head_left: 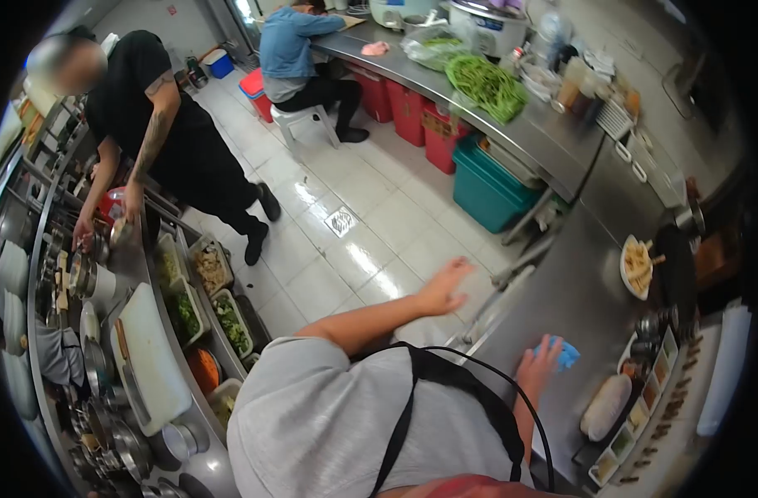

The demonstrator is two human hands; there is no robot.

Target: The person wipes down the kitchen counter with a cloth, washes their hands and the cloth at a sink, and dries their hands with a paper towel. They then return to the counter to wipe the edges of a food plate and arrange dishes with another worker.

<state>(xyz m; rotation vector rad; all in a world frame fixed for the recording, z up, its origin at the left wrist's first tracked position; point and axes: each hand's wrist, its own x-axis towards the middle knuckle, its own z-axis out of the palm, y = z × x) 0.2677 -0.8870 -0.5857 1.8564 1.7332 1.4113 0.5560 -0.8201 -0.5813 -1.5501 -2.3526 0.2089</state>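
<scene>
My left hand [445, 286] is held out over the tiled floor beside the steel counter, its fingers apart and nothing in it. On the counter [574, 290], my right hand [541, 358] has its fingers on a crumpled blue cloth [567, 354]. Beyond that hand stands a white bowl [637, 270] of pale yellow food pieces. To its right lies a whitish, oblong wrapped bundle [606, 407], alongside a row of small containers [644, 407] with different fillings.
A co-worker in black [175, 124] leans over the left-hand counter, where a white cutting board [152, 357] and food tubs [229, 324] stand. Another person [283, 50] sits on a stool. Green vegetables [488, 85] lie on the far counter, above a teal bin [491, 187].
</scene>
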